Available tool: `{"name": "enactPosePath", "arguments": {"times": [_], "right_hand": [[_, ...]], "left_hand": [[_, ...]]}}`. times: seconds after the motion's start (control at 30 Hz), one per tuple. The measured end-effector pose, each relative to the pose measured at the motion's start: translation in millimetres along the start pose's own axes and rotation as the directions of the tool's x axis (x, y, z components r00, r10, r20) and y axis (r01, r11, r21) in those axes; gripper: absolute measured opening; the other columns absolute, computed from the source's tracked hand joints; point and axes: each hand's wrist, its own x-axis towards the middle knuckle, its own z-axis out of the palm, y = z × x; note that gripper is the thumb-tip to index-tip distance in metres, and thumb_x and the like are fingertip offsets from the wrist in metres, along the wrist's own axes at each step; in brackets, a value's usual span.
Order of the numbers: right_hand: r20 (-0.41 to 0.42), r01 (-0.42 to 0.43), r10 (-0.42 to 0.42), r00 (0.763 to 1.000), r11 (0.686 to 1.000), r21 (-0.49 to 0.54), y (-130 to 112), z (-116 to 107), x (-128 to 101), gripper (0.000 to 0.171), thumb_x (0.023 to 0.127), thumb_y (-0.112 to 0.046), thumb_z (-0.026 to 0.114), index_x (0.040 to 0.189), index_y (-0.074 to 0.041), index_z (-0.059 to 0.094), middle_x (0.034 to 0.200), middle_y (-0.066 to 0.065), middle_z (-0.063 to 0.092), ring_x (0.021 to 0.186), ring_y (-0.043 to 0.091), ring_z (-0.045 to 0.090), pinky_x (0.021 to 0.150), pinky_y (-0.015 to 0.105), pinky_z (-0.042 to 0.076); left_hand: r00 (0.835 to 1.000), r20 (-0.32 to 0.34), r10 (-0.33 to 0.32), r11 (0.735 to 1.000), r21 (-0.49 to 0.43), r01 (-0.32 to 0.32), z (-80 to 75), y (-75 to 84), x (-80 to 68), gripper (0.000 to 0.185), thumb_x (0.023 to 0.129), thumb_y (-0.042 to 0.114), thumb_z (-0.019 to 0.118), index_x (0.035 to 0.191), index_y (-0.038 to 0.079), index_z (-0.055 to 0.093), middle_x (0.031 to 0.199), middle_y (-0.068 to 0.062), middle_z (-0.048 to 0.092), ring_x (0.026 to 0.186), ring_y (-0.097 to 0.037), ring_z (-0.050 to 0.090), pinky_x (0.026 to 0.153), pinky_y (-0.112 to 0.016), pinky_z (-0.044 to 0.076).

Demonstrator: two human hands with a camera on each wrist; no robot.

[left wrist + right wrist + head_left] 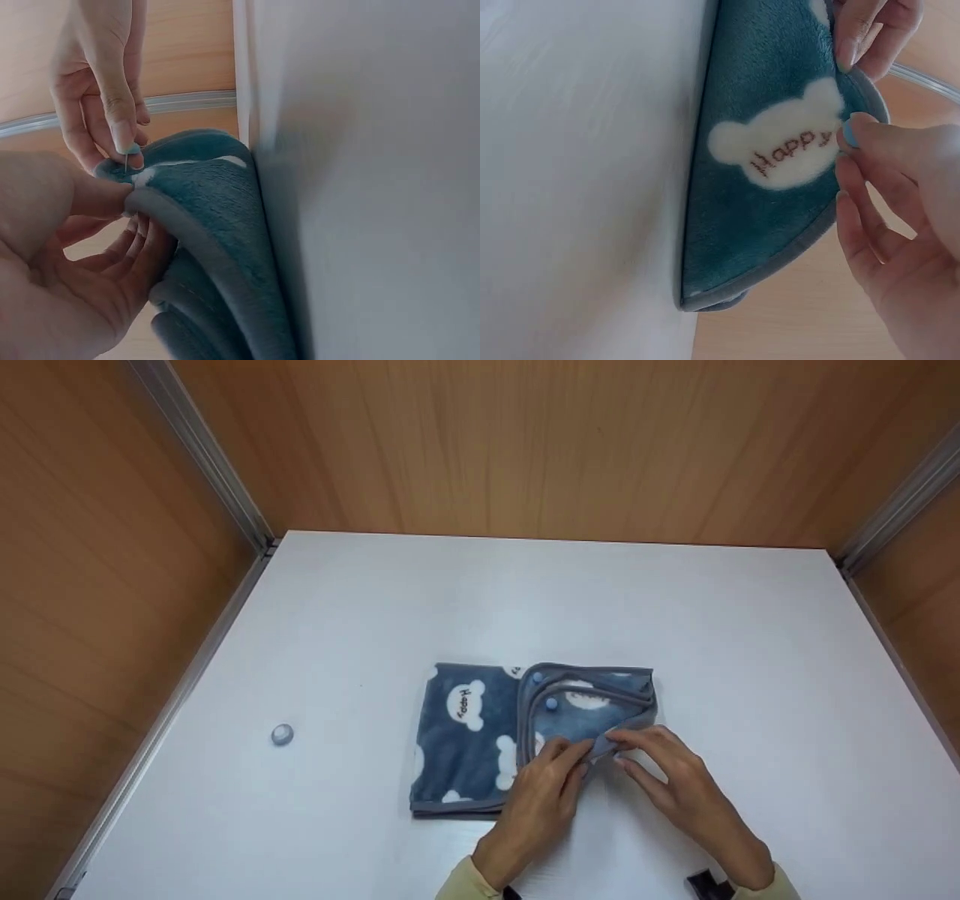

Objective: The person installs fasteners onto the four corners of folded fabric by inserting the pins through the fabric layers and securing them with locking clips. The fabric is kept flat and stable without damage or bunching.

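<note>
A folded blue fleece blanket (459, 761) with grey edging and white "Happy" bear prints lies on the table. My left hand (536, 791) pinches the grey-edged border of its lifted near corner between thumb and fingers. Opposite it, my right hand (682, 787) pinches a blue-headed pin (849, 133) between thumb and finger. The pin's thin needle (126, 163) points down at the fleece beside the left thumb. Two round blue pin heads (552, 703) show on the blanket's upper folded layers. In the head view, the fingers hide part of the corner.
A small round whitish-grey piece (282, 735) lies on the white table (360, 607), left of the blanket. Wood panels (487, 450) with metal rails (217, 457) bound the table at the back and sides. A black object (705, 883) shows by the right wrist.
</note>
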Motion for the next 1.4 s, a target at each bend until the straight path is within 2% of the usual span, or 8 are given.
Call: {"name": "enactPosePath", "arguments": {"times": [0.1, 0.27, 0.43, 0.7, 0.9, 1.03, 1.27, 1.4], "right_hand": [[-0.014, 0.012, -0.012, 1.000, 1.000, -0.003, 0.3, 1.0, 0.5, 0.053, 0.075, 0.014, 0.083, 0.121, -0.009, 0.072, 0.109, 0.001, 0.068, 0.099, 0.013, 0.064, 0.087, 0.016, 0.051], [-0.068, 0.050, -0.054, 0.996, 0.997, -0.060, 0.0, 3.1, 1.9, 0.057, 0.066, 0.017, 0.087, 0.114, -0.011, 0.074, 0.104, -0.002, 0.069, 0.095, 0.014, 0.065, 0.089, 0.011, 0.048], [-0.079, 0.019, -0.026, 0.997, 0.996, -0.091, -0.8, 3.4, 2.0, 0.056, 0.063, 0.019, 0.088, 0.107, -0.012, 0.075, 0.101, -0.004, 0.071, 0.095, 0.013, 0.064, 0.092, 0.007, 0.044], [-0.052, -0.003, -0.004, 0.999, 0.989, -0.146, -0.9, 1.9, 2.3, 0.051, 0.063, 0.016, 0.090, 0.102, -0.012, 0.074, 0.100, -0.009, 0.071, 0.094, 0.010, 0.064, 0.092, 0.008, 0.044], [-0.047, -0.010, 0.002, 0.999, 0.988, -0.156, 0.5, 1.2, 1.0, 0.050, 0.065, 0.015, 0.090, 0.102, -0.014, 0.072, 0.102, -0.010, 0.070, 0.097, 0.009, 0.064, 0.092, 0.011, 0.045], [-0.051, 0.005, -0.013, 0.999, 0.988, -0.156, 1.6, 1.4, -0.3, 0.051, 0.064, 0.015, 0.090, 0.102, -0.014, 0.072, 0.101, -0.011, 0.070, 0.096, 0.009, 0.063, 0.091, 0.012, 0.045], [-0.054, -0.002, -0.006, 0.999, 0.989, -0.150, 2.1, 1.4, -2.7, 0.054, 0.062, 0.017, 0.091, 0.102, -0.015, 0.073, 0.101, -0.012, 0.070, 0.096, 0.009, 0.063, 0.091, 0.010, 0.044], [-0.045, -0.021, 0.015, 0.999, 0.989, -0.145, 2.7, 1.2, -3.5, 0.054, 0.063, 0.017, 0.090, 0.103, -0.015, 0.073, 0.101, -0.012, 0.070, 0.096, 0.008, 0.063, 0.092, 0.010, 0.043]], "left_hand": [[0.999, 0.018, 0.035, 0.999, 0.008, -0.035, 0.3, 0.3, 0.7, 0.027, 0.101, 0.004, 0.064, 0.127, 0.006, 0.071, 0.107, -0.004, 0.065, 0.091, -0.010, 0.066, 0.079, -0.021, 0.054], [0.997, 0.034, 0.068, 0.997, 0.031, -0.069, 0.1, 1.9, 1.6, 0.027, 0.100, 0.002, 0.065, 0.126, 0.006, 0.072, 0.107, -0.002, 0.069, 0.096, -0.010, 0.067, 0.083, -0.021, 0.053], [0.995, 0.054, 0.086, 0.994, 0.060, -0.089, -0.1, 2.8, 1.5, 0.028, 0.099, 0.002, 0.066, 0.126, 0.008, 0.073, 0.109, -0.001, 0.070, 0.100, -0.011, 0.067, 0.086, -0.022, 0.053], [0.995, 0.056, 0.081, 0.994, 0.067, -0.084, -0.4, 2.9, 0.5, 0.026, 0.099, 0.003, 0.067, 0.123, 0.008, 0.074, 0.101, 0.000, 0.069, 0.091, -0.009, 0.065, 0.079, -0.020, 0.053], [0.996, -0.001, 0.089, 0.995, 0.045, -0.089, -2.7, 2.8, 1.7, 0.021, 0.096, 0.015, 0.075, 0.115, 0.009, 0.076, 0.094, 0.001, 0.068, 0.079, -0.003, 0.059, 0.069, -0.013, 0.047], [0.995, -0.068, 0.079, 0.996, 0.043, -0.076, -7.2, 1.2, 3.5, 0.016, 0.098, 0.021, 0.074, 0.108, 0.010, 0.077, 0.093, 0.001, 0.067, 0.078, -0.005, 0.060, 0.068, -0.014, 0.048], [0.979, -0.202, 0.017, 0.998, 0.060, -0.005, -21.2, -9.6, 8.0, 0.005, 0.095, 0.012, 0.075, 0.099, 0.009, 0.077, 0.092, 0.000, 0.067, 0.078, -0.012, 0.062, 0.066, -0.020, 0.051], [0.963, -0.267, 0.036, 0.996, 0.091, -0.011, -27.8, -18.0, 9.0, 0.003, 0.094, 0.009, 0.076, 0.097, 0.009, 0.077, 0.088, -0.001, 0.066, 0.074, -0.012, 0.057, 0.061, -0.022, 0.049]]}}
